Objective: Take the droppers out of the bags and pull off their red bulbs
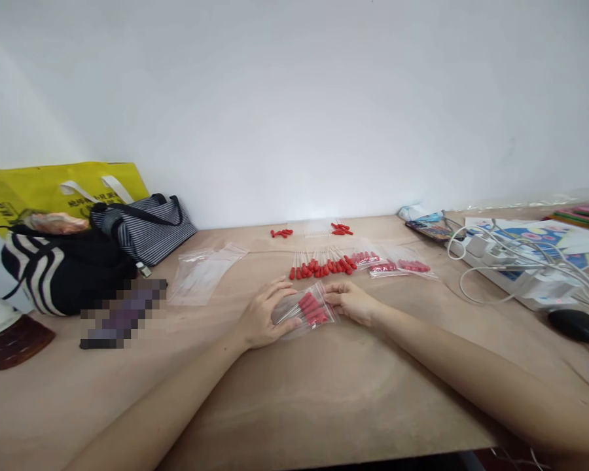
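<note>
The left hand (264,318) and right hand (349,302) are lightly pinching opposite ends of a clear bag (304,311) of red-capped droppers lying on the table (294,392). Holding it flat, with even pull, is probably serving best here.

Home desk (324,392): handbags (142,226), chargers (491,252)

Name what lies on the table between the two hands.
A small clear bag of red-capped droppers, with left hand and right hand holding its ends; the head view shows it.
</note>
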